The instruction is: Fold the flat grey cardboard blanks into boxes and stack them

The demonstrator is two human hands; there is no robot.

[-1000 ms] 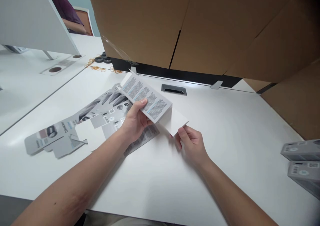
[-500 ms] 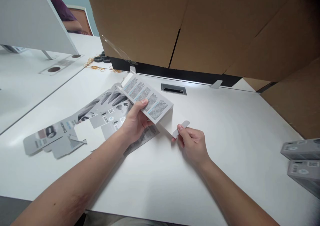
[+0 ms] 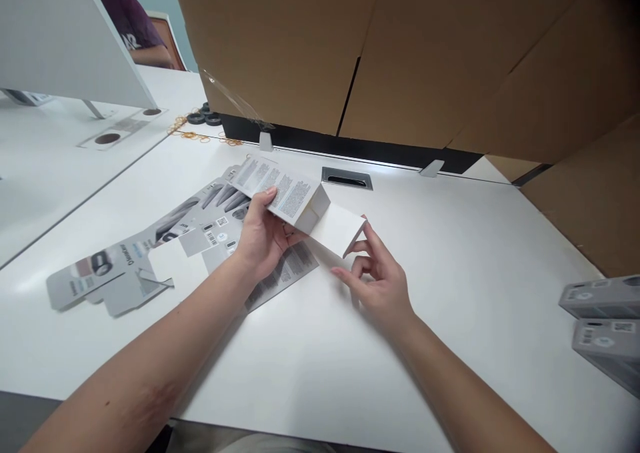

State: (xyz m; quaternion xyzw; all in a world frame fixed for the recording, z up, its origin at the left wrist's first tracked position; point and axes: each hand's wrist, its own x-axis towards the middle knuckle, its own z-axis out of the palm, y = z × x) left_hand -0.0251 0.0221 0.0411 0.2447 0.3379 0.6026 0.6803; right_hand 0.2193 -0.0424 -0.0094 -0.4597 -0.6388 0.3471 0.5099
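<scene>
My left hand [image 3: 263,236] is closed around a grey-white cardboard box [image 3: 280,187], its thumb on the panel of small print. The box is tilted, with its near right end open. From that end a white flap [image 3: 337,228] sticks out, its tip edge bent down. My right hand [image 3: 383,276] has its index fingertip against the flap's outer corner; its thumb is apart, below. Under the box and to its left lie flat, unfolded printed cartons [image 3: 185,229], partly hidden by my left hand and forearm.
Two made-up grey boxes [image 3: 607,336] stand at the right edge. Large brown cardboard [image 3: 310,53] rises behind the white table [image 3: 450,319]. Black rings [image 3: 213,119] and rubber bands [image 3: 189,135] lie at the back left. A person in a purple shirt [image 3: 133,16] sits beyond a grey divider [image 3: 55,39].
The box has moved slightly left in my left hand, and its open end now faces me more. My right thumb has come off the flap, and the fingers have risen to its outer corner.
</scene>
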